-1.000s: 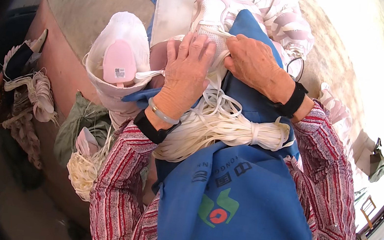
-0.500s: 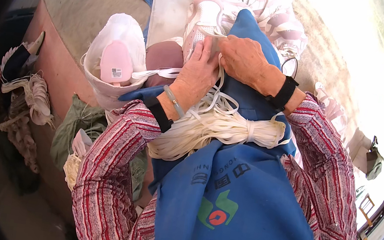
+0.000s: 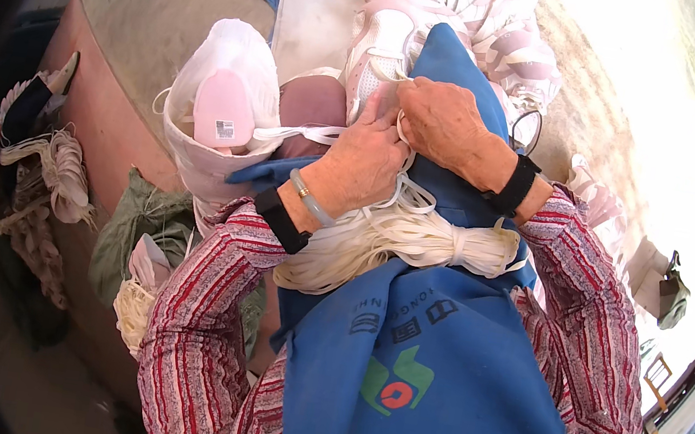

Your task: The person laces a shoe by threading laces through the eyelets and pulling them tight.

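My wrists angle in toward the near end of the shoe (image 3: 387, 36). Right hand (image 3: 450, 131): knuckles up, fingers curled, tips pinching flat white lace (image 3: 388, 77). Left hand (image 3: 362, 163): back up, fingers part-curled; can't tell its grip. Shoe's just ahead, pink-white, perforated mesh. Lace bundle (image 3: 416, 240) below: cream, stringy. Blue cloth apron (image 3: 453, 350) underneath.

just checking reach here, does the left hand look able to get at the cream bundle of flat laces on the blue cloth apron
Likely yes: the left hand is close to the cream bundle, whose middle lies uncovered on the blue cloth apron. It seems busy, though, at the pink-and-white perforated shoe.
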The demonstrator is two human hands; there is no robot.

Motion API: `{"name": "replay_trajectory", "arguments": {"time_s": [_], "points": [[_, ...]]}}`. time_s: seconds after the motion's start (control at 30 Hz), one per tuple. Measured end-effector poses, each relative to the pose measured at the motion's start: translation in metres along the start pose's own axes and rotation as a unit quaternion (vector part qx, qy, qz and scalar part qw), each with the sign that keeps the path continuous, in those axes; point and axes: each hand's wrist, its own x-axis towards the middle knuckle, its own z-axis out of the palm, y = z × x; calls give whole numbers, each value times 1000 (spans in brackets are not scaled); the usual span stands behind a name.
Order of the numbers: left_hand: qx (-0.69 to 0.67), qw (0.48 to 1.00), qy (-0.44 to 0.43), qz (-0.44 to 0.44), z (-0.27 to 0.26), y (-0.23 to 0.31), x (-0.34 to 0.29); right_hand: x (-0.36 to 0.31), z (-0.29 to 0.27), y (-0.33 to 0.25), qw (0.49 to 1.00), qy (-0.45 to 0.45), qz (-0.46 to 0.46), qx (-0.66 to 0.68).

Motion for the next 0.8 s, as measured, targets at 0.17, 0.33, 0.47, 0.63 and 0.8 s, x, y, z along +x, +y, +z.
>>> {"name": "replay_trajectory", "arguments": {"time_s": [0.17,0.33,0.47,0.63,0.8], "points": [[-25,1000,3,-1,1,-3,8,-4,-11,3,1000,-14,14,-19],[-64,995,-76,-13,4,-6,3,-5,3,5,997,52,-18,47],[-246,965,25,-85,-28,0,-11,-17,-19,-1,987,65,-35,144],[-613,669,156,-390,-38,-15,-26,-38,-46,-31,950,49,-107,289],[-653,623,131,-411,-61,-17,1,-36,-58,-69,942,71,-211,251]]}}
